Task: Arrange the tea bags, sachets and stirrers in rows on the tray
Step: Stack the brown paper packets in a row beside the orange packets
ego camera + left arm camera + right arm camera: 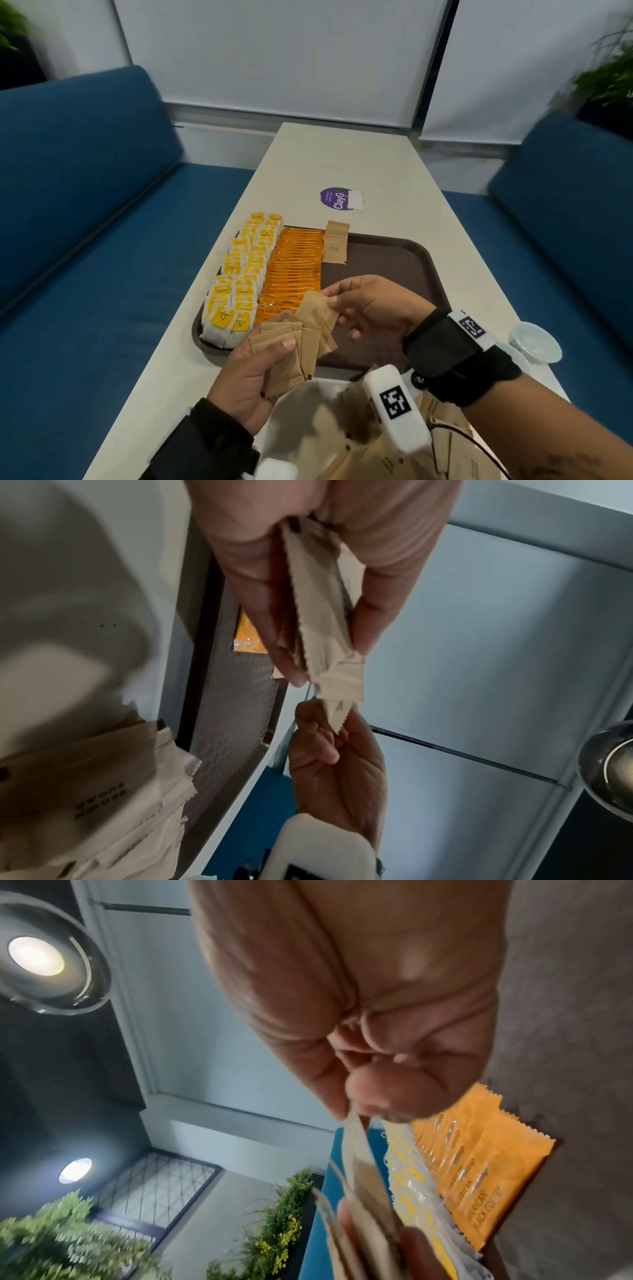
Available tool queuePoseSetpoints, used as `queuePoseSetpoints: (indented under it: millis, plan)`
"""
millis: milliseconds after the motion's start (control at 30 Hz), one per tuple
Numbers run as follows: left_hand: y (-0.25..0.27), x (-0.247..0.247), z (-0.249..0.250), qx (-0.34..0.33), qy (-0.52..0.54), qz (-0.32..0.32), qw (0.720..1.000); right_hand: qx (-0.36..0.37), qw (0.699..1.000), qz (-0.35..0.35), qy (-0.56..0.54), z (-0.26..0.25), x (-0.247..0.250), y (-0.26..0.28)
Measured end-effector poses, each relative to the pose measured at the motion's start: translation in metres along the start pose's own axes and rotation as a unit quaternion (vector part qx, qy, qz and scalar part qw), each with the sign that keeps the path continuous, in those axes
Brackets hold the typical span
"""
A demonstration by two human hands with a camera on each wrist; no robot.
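Kraft-brown paper sugar sachets (pixel 291 353), flat rectangles with crimped serrated ends, fanned in the left hand (pixel 246 380), thumb curled over the top one, fingers under; long axes run roughly away from the person, tilting right. Right hand (pixel 370 308) pinches one sachet (pixel 313 308) of the fan by its far corner between thumb and forefinger, other fingers loosely curled. Both hands hover over the near edge of the dark brown textured plastic tray (pixel 394 260) on a cream table (pixel 342 157). On the tray: two rows of white-and-yellow tea bags (pixel 239 274) along the left edge, then a row of glossy orange coffee sachets (pixel 294 267), overlapped, long axes across the tray; a short stack of brown sugar sachets (pixel 336 241) at the far edge, long axes pointing away. More loose brown sachets (pixel 359 455) piled nearest the person. White bowl (pixel 536 342) at right
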State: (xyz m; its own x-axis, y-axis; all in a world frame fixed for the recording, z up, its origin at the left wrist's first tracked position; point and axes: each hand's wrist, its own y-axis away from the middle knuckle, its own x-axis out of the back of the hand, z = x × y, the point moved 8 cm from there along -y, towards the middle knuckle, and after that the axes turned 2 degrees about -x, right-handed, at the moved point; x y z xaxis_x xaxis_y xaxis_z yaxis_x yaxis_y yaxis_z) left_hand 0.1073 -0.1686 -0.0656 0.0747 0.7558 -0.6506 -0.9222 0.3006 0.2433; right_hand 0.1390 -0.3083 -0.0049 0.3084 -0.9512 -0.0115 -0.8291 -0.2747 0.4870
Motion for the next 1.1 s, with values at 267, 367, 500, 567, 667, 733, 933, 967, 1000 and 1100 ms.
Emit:
queuePoseSetpoints:
  millis: [267, 367, 500, 567, 667, 733, 933, 967, 1000, 1100]
  plan:
    - [-0.01, -0.003, 0.005, -0.025, 0.001, 0.001, 1.0, -0.004, 0.997, -0.011, 0.075, -0.005, 0.001, -0.006]
    - [-0.012, 0.003, 0.008, -0.024, -0.003, 0.014, 1.0, 0.02, 0.998, 0.049, 0.034, -0.015, 0.018, -0.015]
    - [-0.011, 0.011, 0.009, -0.017, -0.004, 0.036, 0.999, 0.049, 0.992, 0.112, -0.013, -0.031, 0.046, -0.024]
    - [-0.011, 0.014, 0.009, -0.014, 0.0, 0.042, 0.999, 0.052, 0.988, 0.145, 0.001, -0.035, 0.061, -0.031]
    - [-0.011, 0.018, 0.005, -0.003, -0.003, 0.043, 0.999, 0.045, 0.975, 0.218, 0.007, -0.031, 0.097, -0.055]
    - [-0.012, 0.02, 0.003, 0.004, -0.01, 0.042, 0.999, 0.035, 0.96, 0.277, 0.029, -0.026, 0.122, -0.072]
    - [-0.012, 0.024, 0.0, 0.011, -0.001, 0.031, 0.999, 0.007, 0.952, 0.297, 0.074, -0.018, 0.139, -0.114]
    - [-0.012, 0.025, 0.0, 0.007, 0.002, 0.028, 1.0, 0.003, 0.953, 0.293, 0.08, -0.019, 0.137, -0.12]
    - [-0.013, 0.026, 0.001, 0.004, 0.005, 0.025, 1.0, 0.0, 0.953, 0.29, 0.087, -0.019, 0.135, -0.126]
    - [-0.014, 0.03, 0.003, -0.001, 0.0, 0.023, 1.0, -0.012, 0.949, 0.289, 0.124, -0.023, 0.132, -0.14]
